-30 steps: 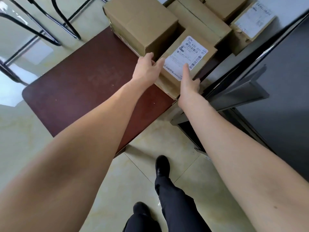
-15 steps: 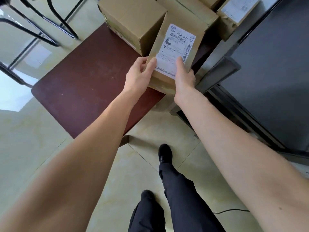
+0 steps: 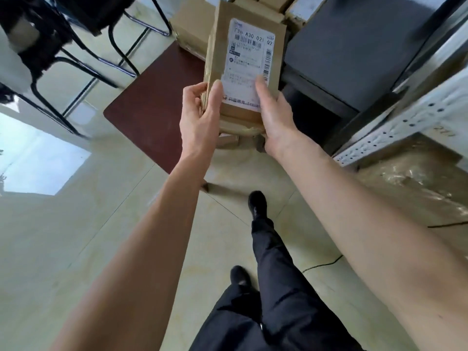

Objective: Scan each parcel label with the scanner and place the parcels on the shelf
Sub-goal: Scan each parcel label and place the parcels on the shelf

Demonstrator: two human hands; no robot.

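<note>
Both hands on one parcel (image 3: 228, 72), lifted off the pile. Left hand (image 3: 200, 115) grasps the near-left edge: thumb lies up the front face beside the label, fingers curl round the side. Right hand (image 3: 274, 115) clamps the near-right corner: thumb on the label's lower right, palm under/behind the box, rest of the fingers hidden, so can't tell how far they wrap. Both arms stretched fwd, nearly straight, wrists about level, parcel held between them w/ label (image 3: 249, 64) facing the cam, barcode end away from the hands.

Step, my read: pick done, parcel being presented for the scan. Scan not yet done as far as I can judge; no scanner in view anywhere.

Next move calls for: free one hand for the scanner, so the other must carry the box alone; shift that grip toward the middle first or it'll tip. Right thumb covers part of the label's bottom edge; keep it off the barcodes. Then shelf.

Outward from the hands: more parcels (image 3: 187, 29) just beyond and left of the held one, sitting on a dark red table (image 3: 152, 105) that's below the left hand. White perforated shelf rack (image 3: 395, 125) to the right of the right hand, near. Dark cabinet (image 3: 354, 46) beyond-right. Chair legs (image 3: 83, 62) well off to the left. Person's legs in dark trousers below the arms, mid-stride by the look.
</note>
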